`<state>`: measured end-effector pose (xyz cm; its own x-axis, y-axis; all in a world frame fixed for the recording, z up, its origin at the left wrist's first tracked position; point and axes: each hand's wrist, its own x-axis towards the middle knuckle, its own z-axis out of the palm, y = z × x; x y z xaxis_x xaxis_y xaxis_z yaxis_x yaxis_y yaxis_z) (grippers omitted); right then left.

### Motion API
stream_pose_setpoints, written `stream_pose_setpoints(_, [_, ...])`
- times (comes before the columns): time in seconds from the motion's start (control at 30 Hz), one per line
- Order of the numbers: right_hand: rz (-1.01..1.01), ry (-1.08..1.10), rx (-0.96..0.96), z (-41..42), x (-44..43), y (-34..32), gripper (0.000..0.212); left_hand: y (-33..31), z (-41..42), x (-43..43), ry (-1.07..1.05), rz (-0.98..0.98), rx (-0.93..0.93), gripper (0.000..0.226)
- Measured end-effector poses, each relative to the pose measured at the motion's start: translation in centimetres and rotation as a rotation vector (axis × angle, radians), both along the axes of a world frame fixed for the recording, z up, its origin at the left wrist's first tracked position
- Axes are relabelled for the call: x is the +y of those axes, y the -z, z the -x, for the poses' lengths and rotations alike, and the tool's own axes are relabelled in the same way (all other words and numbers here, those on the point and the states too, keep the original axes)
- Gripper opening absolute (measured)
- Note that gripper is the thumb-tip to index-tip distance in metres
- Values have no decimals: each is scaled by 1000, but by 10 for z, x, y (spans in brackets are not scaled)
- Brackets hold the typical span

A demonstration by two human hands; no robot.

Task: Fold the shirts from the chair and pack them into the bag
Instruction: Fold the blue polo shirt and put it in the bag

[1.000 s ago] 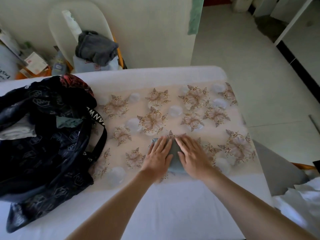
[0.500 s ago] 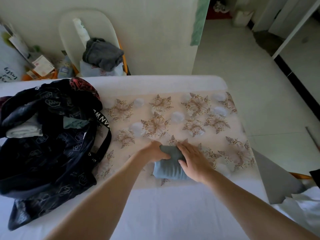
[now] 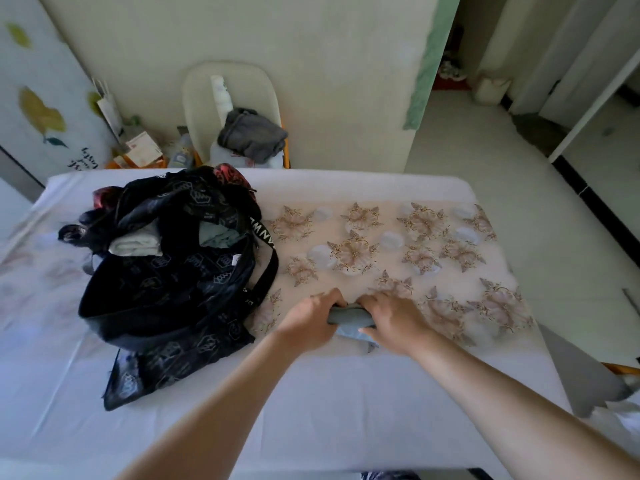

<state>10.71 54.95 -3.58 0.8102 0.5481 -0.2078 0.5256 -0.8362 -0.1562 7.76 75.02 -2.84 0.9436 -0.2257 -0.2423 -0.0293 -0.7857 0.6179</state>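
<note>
A small folded grey-blue shirt [image 3: 349,318] lies on the flowered cloth [image 3: 415,237] of the table. My left hand [image 3: 311,323] grips its left end with curled fingers. My right hand [image 3: 394,322] holds its right end, thumb tucked under the bundle. To the left the black patterned bag [image 3: 166,278] lies open, with a folded white garment [image 3: 136,244] and a grey-green one [image 3: 218,235] inside. On the white chair [image 3: 207,98] behind the table sits a crumpled dark grey shirt [image 3: 252,133] over a pale one [image 3: 221,155].
A white sheet [image 3: 311,410] covers the table's near half. Boxes and papers [image 3: 138,154] are stacked on the floor left of the chair. Tiled floor [image 3: 502,168] and a doorway lie to the right. A grey chair seat [image 3: 581,375] stands at the table's right corner.
My hands went from pressing flat on the shirt to gripping it at both ends, squeezing it into a tighter bundle. The camera has tilted up, showing more of the room.
</note>
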Motion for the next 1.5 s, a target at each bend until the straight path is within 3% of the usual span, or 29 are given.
stream_pose_setpoints(0.2, [86, -49, -36, 33, 22, 25, 49, 31, 37, 11, 109, -141, -21, 68])
stream_pose_setpoints(0.3, [75, -86, -6, 26, 19, 24, 52, 37, 34, 10, 29, -67, -55, 59])
stream_pose_setpoints(0.43, [14, -99, 0, 0, 18, 2, 47, 15, 13, 16, 29, -132, -101, 43])
stream_pose_setpoints(0.6, [-159, -128, -31, -30, 46, -28, 47, -21, -1, 53, -61, -83, -247, 41])
stream_pose_setpoints(0.77, [-300, -221, -85, -61, 121, -60, 37, -53, 4, 127, -271, -96, -364, 37])
stream_pose_setpoints(0.97, [-302, -338, -142, -82, 255, -61, 46, -65, 12, 248, -473, -68, -341, 31])
stream_pose_setpoints(1.07, [-313, -362, -37, -85, 323, -57, 41, -58, 13, 310, -575, -23, -263, 31])
stream_pose_setpoints(1.2, [-275, -261, 245, -91, 393, -36, 38, -41, 9, 368, -652, -31, -146, 35])
stream_pose_setpoints(1.27, [-262, -211, 303, -93, 418, -16, 38, -23, 8, 394, -616, -158, -160, 44])
stream_pose_setpoints(1.37, [-211, -156, 228, -97, 435, 15, 41, 4, 5, 412, -383, -428, -320, 46])
stream_pose_setpoints(1.43, [-182, -148, 196, -97, 438, 27, 43, 13, 1, 410, -228, -489, -451, 37])
stream_pose_setpoints(1.5, [-200, -132, 161, -97, 439, 32, 42, 22, -5, 406, -89, -494, -477, 44])
